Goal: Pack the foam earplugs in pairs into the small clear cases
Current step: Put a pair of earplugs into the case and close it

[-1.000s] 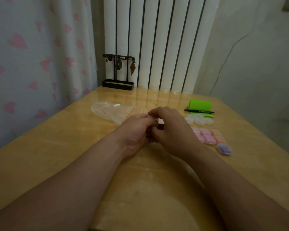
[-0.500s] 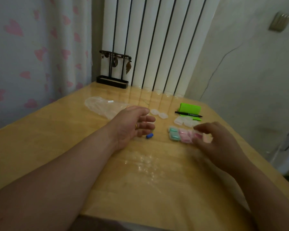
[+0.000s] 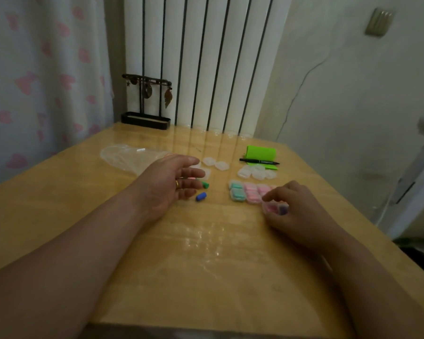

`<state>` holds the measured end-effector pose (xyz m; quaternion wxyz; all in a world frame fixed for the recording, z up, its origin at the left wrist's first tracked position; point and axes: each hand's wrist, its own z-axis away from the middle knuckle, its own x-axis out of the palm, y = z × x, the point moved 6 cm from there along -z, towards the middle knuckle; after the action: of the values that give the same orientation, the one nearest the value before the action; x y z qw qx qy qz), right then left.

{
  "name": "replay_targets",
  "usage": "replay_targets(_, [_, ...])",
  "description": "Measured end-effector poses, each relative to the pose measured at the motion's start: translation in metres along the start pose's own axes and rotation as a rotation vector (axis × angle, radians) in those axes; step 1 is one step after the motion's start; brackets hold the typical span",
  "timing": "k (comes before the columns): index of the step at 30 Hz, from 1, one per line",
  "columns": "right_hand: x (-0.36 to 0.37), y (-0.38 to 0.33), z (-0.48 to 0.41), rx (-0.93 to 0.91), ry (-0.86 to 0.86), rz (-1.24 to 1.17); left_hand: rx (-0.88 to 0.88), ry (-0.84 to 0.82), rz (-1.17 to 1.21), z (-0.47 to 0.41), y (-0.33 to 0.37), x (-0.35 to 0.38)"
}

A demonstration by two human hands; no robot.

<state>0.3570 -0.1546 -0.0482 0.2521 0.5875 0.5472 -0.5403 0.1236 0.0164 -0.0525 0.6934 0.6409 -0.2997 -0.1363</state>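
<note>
My left hand hovers open, palm inward, over the wooden table. Just right of its fingertips lie a green earplug and a blue earplug, both loose. Filled cases stand in rows further right: teal ones, then pink ones. My right hand is at the near right end of these rows, thumb and fingers closed on a filled case with pink and purple plugs. Empty clear cases lie behind, as a pair and a cluster.
A crumpled clear plastic bag lies left of my left hand. A green notepad with a black pen sits at the back right. A black jewellery stand stands at the far edge. The table's right edge runs close by my right arm.
My hands were joined at the table's middle; they have parted. My right hand moved right to the filled cases and closed on one. My left hand opened beside the loose plugs.
</note>
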Motion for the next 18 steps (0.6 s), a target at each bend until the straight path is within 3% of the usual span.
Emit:
replay_targets(6, [-0.002, -0.001, 0.002, -0.008, 0.017, -0.042, 0.006, 0.029, 0.059, -0.004, 0.0, -0.003])
replay_targets(13, [-0.004, -0.022, -0.018, -0.02, 0.189, -0.124, 0.12, 0.24, 0.273, -0.014, 0.012, -0.031])
replay_targets(18, [0.005, -0.056, -0.07, -0.061, 0.151, -0.09, 0.16, 0.274, 0.05, -0.011, 0.018, -0.03])
